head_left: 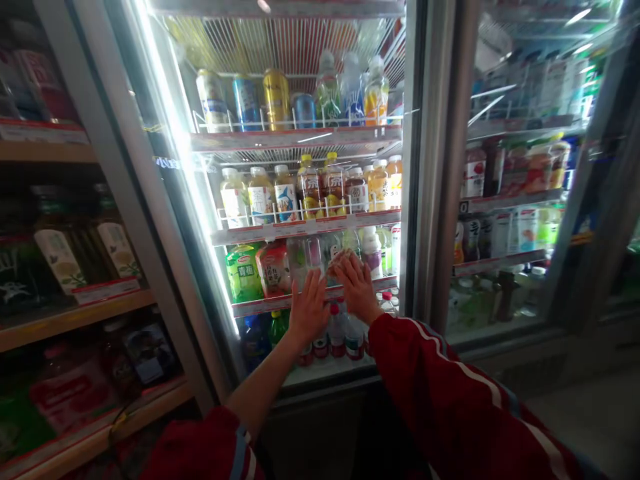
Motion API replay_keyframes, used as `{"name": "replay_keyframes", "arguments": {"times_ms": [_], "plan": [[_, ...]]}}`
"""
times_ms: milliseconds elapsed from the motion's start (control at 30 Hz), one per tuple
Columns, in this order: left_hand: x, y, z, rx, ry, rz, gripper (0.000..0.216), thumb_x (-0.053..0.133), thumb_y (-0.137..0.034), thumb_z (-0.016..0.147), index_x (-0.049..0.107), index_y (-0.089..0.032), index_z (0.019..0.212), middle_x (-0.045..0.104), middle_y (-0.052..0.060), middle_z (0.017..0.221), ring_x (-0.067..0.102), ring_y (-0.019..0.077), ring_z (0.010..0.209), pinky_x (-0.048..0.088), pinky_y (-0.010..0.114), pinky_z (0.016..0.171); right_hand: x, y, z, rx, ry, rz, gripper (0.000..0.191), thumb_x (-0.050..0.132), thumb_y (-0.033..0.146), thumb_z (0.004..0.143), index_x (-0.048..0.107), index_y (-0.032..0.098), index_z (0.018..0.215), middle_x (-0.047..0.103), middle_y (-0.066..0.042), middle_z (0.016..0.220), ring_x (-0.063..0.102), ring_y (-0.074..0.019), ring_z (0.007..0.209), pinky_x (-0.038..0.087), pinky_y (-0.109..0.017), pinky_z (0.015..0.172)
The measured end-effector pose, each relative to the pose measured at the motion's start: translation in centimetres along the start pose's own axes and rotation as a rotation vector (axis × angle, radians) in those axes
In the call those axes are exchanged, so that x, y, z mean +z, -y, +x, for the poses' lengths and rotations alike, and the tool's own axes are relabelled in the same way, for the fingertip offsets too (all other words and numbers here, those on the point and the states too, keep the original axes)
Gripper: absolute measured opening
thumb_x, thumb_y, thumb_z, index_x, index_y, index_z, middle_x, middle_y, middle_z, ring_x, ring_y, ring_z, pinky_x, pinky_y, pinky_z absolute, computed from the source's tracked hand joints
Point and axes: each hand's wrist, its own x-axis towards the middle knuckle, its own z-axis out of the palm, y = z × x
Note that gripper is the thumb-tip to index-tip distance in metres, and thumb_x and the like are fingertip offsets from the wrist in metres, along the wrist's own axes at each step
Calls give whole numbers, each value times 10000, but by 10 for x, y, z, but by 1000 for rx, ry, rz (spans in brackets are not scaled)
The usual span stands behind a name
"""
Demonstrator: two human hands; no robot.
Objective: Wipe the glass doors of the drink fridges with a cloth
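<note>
Just above the red-edged shelf [260, 305] of the lit cooler, the right hand [357, 288] curls its fingers around a bottle [341, 259] standing on that shelf, while the left hand [309, 308], fingers spread flat and holding nothing, rests against the shelf's front edge.

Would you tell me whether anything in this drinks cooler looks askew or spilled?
Nothing stands out: the bottles stand upright in rows, and no spill shows. The right hand covers one bottle on the third shelf, so its pose is unclear; the left hand lies open beside it.
</note>
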Motion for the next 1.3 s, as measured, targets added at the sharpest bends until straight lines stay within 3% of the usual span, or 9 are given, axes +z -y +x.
{"name": "replay_keyframes", "arguments": {"times_ms": [167,400,633,900,1133,1300], "plan": [[1,-5,3,19,48,-7,607,496,-279,834,329,-147,1402,322,150,1491,217,254,1416,126,533,1148,-3,1,-28,-93,108,8,478,444,94,852,521,240,1300,473,-82,1418,277,-220,1404,179,-490,1139],[-1,-15,14,32,80,-9,600,514,-279,825,360,-142,1389,305,154,1497,211,256,1418,145,540,1144,-7,-27,-10,62,-19,-14,489,411,79,852,515,223,1308,429,-95,1449,187,-213,1436,194,-496,1136],[2,-24,28,76,68,-18,589,493,-258,839,341,-132,1394,306,162,1495,218,263,1415,192,561,1126,-9,-26,-28,-4,33,-24,477,422,99,853,512,209,1308,422,-107,1450,178,-208,1438,213,-478,1136],[8,-30,33,92,31,-28,599,509,-236,810,352,-131,1378,293,159,1503,194,261,1422,153,549,1139,-13,-60,-4,241,-127,-101,509,360,82,878,434,189,1371,340,-139,1492,129,-212,1448,258,-477,1110],[8,-38,37,126,29,-39,670,514,-252,804,282,-145,1423,282,151,1509,182,256,1426,123,537,1150,-11,-43,-22,62,-11,-19,463,447,104,852,550,273,1271,323,-60,1513,142,-235,1445,250,-475,1118],[8,-34,36,121,29,-41,602,509,-235,803,357,-140,1377,289,155,1505,190,259,1423,144,548,1140,-15,-68,-22,280,-113,-69,484,381,99,875,508,241,1320,275,-97,1528,182,-258,1433,284,-508,1090]]}}
